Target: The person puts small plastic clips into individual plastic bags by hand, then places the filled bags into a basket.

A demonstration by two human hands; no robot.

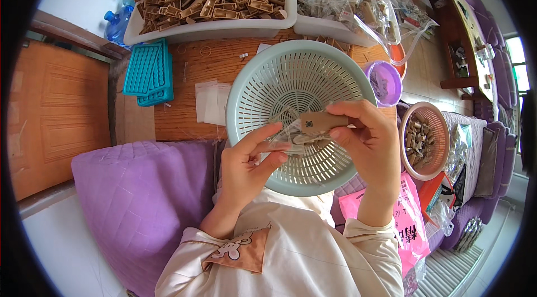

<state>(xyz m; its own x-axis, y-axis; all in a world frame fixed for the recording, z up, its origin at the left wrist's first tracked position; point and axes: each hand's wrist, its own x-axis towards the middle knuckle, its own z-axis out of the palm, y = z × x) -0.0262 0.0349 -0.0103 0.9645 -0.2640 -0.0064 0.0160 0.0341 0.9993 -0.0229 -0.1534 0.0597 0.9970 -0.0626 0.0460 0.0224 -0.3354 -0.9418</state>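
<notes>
Right hand (372, 143) pinches a small flat brown cardboard piece (323, 122) between thumb and fingers; left hand (249, 160) grips a thin clear plastic sleeve (286, 141), both above the round pale-green perforated plastic basket (246, 93). Risk: the flimsy sleeve mouth may collapse, so the piece catches and drops into the basket.

We cannot make out the clear bag (282, 143) contents; the tray (212, 27) runs past the top edge.
</notes>
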